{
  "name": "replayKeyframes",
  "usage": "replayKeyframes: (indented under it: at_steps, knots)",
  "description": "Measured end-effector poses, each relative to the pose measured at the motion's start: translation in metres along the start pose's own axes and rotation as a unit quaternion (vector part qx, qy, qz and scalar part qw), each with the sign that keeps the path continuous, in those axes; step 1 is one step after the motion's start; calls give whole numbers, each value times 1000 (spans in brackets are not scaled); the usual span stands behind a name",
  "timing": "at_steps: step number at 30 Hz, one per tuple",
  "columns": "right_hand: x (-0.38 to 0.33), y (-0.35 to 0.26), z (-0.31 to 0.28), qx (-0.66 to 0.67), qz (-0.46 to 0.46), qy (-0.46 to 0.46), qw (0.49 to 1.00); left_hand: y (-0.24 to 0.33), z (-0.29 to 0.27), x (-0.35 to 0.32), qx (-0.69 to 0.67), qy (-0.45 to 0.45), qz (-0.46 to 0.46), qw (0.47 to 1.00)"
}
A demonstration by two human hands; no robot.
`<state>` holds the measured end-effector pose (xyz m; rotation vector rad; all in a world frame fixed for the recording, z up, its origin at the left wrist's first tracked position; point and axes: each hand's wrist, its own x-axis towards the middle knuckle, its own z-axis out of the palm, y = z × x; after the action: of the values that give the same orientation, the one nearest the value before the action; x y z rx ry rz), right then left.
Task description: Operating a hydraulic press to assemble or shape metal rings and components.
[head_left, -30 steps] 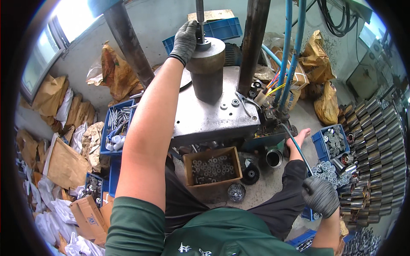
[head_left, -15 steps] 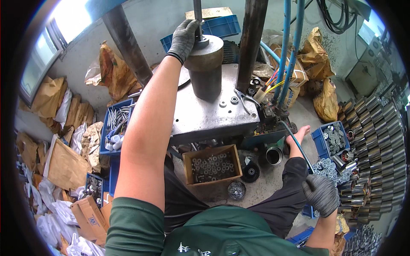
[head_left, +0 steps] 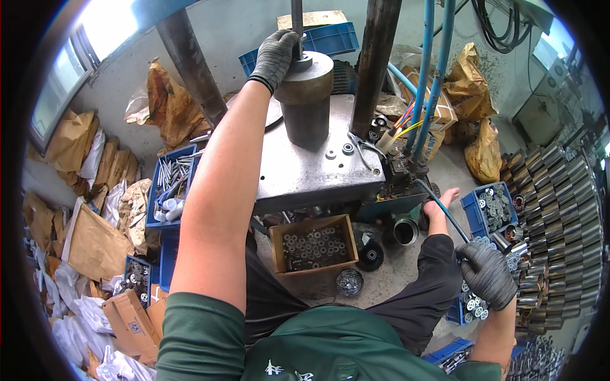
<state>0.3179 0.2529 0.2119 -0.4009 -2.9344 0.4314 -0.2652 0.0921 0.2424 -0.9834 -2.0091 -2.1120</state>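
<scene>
My left hand (head_left: 276, 58), in a dark grey glove, is closed around an upright metal rod (head_left: 297, 18) at the far middle. Beneath it a small collar (head_left: 301, 61) sits on top of a thick steel cylinder (head_left: 305, 117), which stands on the metal press table (head_left: 298, 174). My right hand (head_left: 488, 273), gloved too, is at the right, its fingers curled about the end of a long lever (head_left: 448, 216). That lever slopes down from the fittings beside the table. Two small bearings (head_left: 347, 148) and a pair of pliers (head_left: 363, 152) lie on the table.
Two steel columns (head_left: 376, 70) and blue hoses (head_left: 424, 82) rise around the table. A cardboard box (head_left: 276, 251) of small rings stands below it. Blue crates (head_left: 471, 213) hold metal parts at both sides; stacked metal tubes (head_left: 559, 228) line the right. Paper bags (head_left: 101, 244) crowd the left.
My right hand and the lever's end have shifted a little right; the hand has also turned. My left hand stays at the rod.
</scene>
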Motion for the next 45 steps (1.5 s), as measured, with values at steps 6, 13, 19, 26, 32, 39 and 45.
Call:
replayKeyframes:
  at_steps: [6,13,19,26,32,39,45]
  knots:
    - [-4,7,2,-2,4,-81,997,-3,1,5,15,-2,7,1000]
    - [-2,5,2,-5,16,-100,995,-2,1,1,26,-6,7,1000]
    - [-4,10,-1,-21,3,-109,994,-3,1,3,44,10,18,999]
    - [0,1,-2,28,23,-18,999,2,0,0,71,4,8,997]
    - [-1,9,-2,-48,0,-150,988,3,3,-3,49,-3,6,999]
    - [70,11,-33,-73,-37,248,965,2,6,-3,0,-11,22,1000]
    - [173,22,-76,-132,-117,397,901,7,4,-6,-3,-25,13,1000]
